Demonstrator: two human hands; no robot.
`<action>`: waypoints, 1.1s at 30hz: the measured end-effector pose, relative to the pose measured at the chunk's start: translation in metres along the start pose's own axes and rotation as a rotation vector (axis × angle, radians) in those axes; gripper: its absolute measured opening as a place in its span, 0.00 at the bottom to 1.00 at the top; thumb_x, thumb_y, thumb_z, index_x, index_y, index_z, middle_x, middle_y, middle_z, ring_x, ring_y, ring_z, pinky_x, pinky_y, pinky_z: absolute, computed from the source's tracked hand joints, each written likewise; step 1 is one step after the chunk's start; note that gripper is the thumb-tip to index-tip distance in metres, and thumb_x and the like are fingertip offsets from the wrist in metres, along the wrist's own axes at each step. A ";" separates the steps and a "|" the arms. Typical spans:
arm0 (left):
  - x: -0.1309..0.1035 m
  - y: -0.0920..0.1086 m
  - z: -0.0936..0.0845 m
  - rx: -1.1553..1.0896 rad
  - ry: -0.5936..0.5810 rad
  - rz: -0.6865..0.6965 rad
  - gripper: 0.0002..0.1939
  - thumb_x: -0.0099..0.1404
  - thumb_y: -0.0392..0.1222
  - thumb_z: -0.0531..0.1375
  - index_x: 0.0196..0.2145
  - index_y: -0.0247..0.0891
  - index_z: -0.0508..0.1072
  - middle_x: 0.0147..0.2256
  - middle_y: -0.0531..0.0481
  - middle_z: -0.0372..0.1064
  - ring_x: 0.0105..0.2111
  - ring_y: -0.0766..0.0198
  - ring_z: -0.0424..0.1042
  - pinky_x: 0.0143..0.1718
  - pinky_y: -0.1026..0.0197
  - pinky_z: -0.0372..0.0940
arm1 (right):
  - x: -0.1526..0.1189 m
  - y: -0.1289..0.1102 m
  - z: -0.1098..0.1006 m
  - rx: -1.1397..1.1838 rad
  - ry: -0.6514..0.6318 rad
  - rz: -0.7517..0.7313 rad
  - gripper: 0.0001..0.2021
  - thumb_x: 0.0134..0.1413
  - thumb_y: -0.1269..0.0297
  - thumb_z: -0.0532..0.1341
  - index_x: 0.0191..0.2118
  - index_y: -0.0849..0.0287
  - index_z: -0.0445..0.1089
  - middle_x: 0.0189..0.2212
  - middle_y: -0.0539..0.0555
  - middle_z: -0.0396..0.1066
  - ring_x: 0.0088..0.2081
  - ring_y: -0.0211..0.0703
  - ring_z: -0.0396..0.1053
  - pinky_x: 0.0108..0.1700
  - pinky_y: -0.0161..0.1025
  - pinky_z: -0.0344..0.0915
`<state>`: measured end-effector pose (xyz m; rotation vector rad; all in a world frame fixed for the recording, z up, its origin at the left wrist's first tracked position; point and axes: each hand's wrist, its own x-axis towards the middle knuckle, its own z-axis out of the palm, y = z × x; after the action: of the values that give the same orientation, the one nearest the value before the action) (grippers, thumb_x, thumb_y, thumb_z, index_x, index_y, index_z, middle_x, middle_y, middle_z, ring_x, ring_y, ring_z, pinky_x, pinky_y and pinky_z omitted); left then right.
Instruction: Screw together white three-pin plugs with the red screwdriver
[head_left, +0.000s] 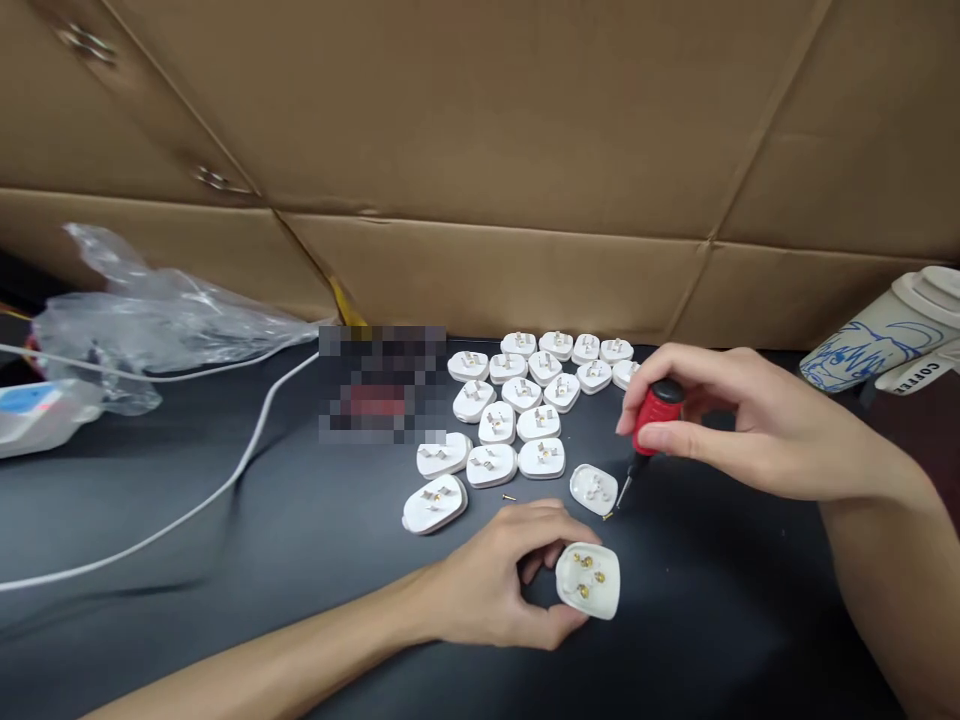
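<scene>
My left hand [517, 575] grips a white plug housing [611, 585] by its edges, its hollow side facing up with several brass fittings inside. In my right hand [720, 415] is a red and black screwdriver [658, 418], pointed down at the dark table. Its tip is close to a small brass screw [607, 516] beside a loose white plug cover [585, 488]; whether they touch I cannot tell. A second screw [509, 497] lies above my left hand. Several white plugs [541, 460] rest with metal prongs up beyond my hands.
Brown padded panels [480, 130] rise behind the dark table [300, 560]. On the left are a clear plastic bag [172, 310], a white cable [247, 450] and a white object [45, 415]. A patterned coffee cup [877, 335] stands at right. A blurred patch covers something [382, 385].
</scene>
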<state>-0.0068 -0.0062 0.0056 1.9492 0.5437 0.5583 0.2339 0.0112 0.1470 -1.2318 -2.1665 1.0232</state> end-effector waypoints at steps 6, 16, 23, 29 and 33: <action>0.001 0.001 -0.001 0.002 -0.030 -0.027 0.16 0.54 0.36 0.65 0.42 0.36 0.77 0.28 0.53 0.66 0.25 0.68 0.62 0.25 0.67 0.58 | 0.012 0.008 0.007 -0.098 -0.139 -0.044 0.05 0.64 0.62 0.60 0.43 0.56 0.69 0.37 0.49 0.75 0.35 0.37 0.70 0.36 0.35 0.64; 0.002 0.000 0.000 0.032 0.000 0.060 0.16 0.55 0.36 0.66 0.44 0.36 0.76 0.28 0.53 0.67 0.26 0.67 0.62 0.25 0.67 0.59 | 0.013 0.010 0.011 -0.171 -0.182 -0.040 0.05 0.64 0.62 0.60 0.43 0.55 0.70 0.35 0.48 0.75 0.35 0.39 0.69 0.39 0.36 0.63; 0.001 0.000 -0.002 0.047 0.009 0.087 0.16 0.57 0.35 0.66 0.45 0.38 0.75 0.33 0.50 0.73 0.33 0.63 0.69 0.36 0.63 0.67 | 0.000 0.004 -0.006 0.063 0.016 0.016 0.05 0.61 0.62 0.63 0.42 0.54 0.70 0.36 0.49 0.77 0.35 0.40 0.75 0.35 0.35 0.69; -0.002 -0.006 -0.001 0.007 0.078 0.096 0.20 0.55 0.33 0.68 0.47 0.39 0.76 0.53 0.41 0.67 0.47 0.56 0.72 0.52 0.56 0.68 | -0.002 0.002 -0.009 0.202 0.144 0.080 0.06 0.59 0.62 0.65 0.40 0.55 0.70 0.36 0.52 0.77 0.33 0.38 0.74 0.31 0.32 0.70; -0.003 -0.007 0.000 -0.014 0.102 0.120 0.22 0.56 0.33 0.68 0.50 0.39 0.76 0.58 0.40 0.65 0.50 0.54 0.72 0.55 0.54 0.68 | 0.001 0.003 -0.005 0.217 0.148 0.097 0.07 0.59 0.60 0.66 0.39 0.55 0.69 0.34 0.51 0.77 0.32 0.36 0.74 0.32 0.30 0.71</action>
<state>-0.0103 -0.0057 -0.0009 1.9570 0.4876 0.7388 0.2387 0.0150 0.1478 -1.2766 -1.8467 1.1348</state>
